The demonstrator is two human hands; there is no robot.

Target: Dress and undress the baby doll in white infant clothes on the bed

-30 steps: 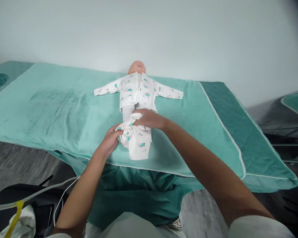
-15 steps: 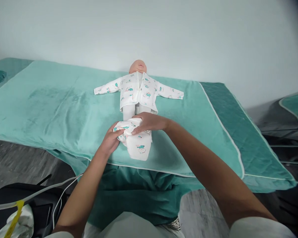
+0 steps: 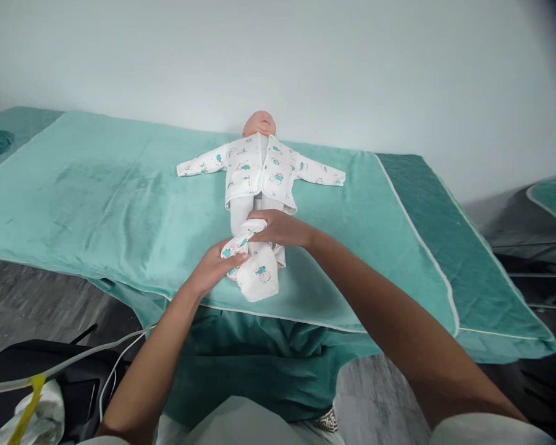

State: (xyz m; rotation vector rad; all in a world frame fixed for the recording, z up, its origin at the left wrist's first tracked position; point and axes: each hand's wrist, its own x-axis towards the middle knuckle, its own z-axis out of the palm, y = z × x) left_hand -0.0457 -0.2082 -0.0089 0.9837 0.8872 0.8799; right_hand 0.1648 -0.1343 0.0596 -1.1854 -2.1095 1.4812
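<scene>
A baby doll [image 3: 259, 123] lies on its back, its head by the wall, wearing a white jacket [image 3: 245, 164] with green and pink prints. White baby pants [image 3: 261, 275] of the same print are bunched around the lower part of its legs. My left hand [image 3: 212, 266] grips the bunched cloth from the left, thumb on top. Over the doll's shins, my right hand [image 3: 278, 228] pinches the upper edge of the pants. The doll's feet are hidden in the cloth, and some right fingertips are out of sight.
A green velvety cover [image 3: 120, 179] with white piping spreads over the bed, which stands against a pale wall [image 3: 278, 55]. At the lower left is a black chair-like object [image 3: 74, 364] with a cable [image 3: 97, 347] and yellow tape [image 3: 28, 408].
My left hand has shifted slightly right and turned its thumb over the cloth. The pants' bunched edge has moved and their loose end is more crumpled. My right hand stays near the same spot.
</scene>
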